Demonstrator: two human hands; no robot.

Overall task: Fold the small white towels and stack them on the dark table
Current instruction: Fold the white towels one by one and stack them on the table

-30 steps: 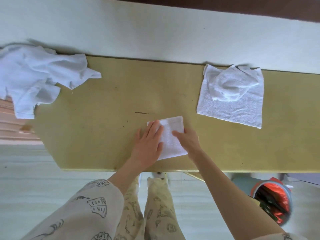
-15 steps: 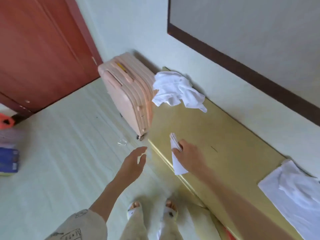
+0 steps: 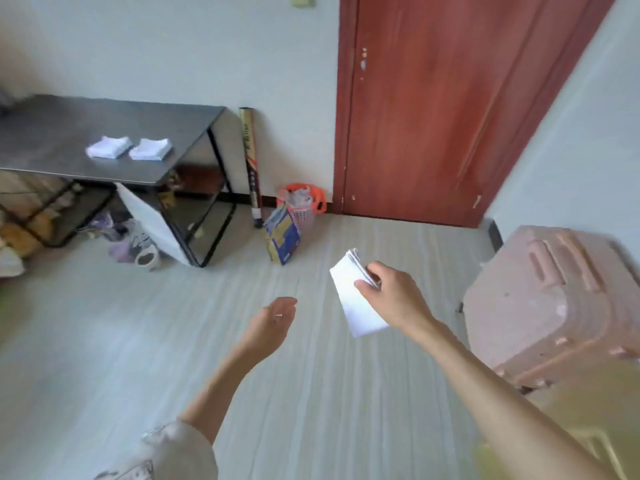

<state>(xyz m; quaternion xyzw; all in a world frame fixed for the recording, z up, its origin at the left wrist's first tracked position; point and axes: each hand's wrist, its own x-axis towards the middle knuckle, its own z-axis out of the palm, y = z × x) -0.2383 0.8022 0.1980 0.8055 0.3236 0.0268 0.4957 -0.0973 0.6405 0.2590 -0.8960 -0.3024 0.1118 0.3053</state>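
Folded towel (image 3: 356, 299) in right hand (image 3: 398, 299)

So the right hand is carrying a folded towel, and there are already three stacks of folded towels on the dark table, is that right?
Not quite. The head view shows two stacks of folded towels on the dark table, not three. The rest holds: the right hand grips a folded white towel.
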